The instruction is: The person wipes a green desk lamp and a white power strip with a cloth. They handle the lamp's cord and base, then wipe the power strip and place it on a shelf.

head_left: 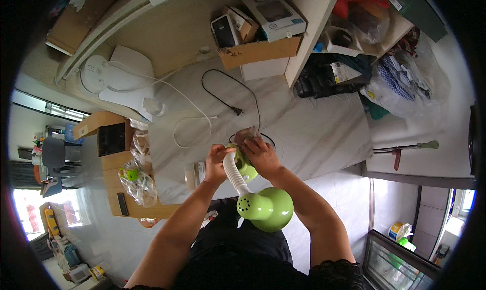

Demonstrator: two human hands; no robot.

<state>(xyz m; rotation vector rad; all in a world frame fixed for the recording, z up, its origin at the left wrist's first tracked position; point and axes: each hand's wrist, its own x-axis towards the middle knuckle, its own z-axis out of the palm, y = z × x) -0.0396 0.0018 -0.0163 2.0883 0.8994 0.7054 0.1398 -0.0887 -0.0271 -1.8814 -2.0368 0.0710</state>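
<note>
Head view: lamp (260, 206) location?

"At the near edge of the marbled tabletop (314, 133), green shade (276, 207) on the person's side."

"Hands?"

"Left hand (217, 163) curled, gripping the base (245, 166) beside the white neck (235, 174). Right hand (263, 157): fingers bent over a brownish scrap (246, 134) at the base; can't tell whether it pinches."
</note>
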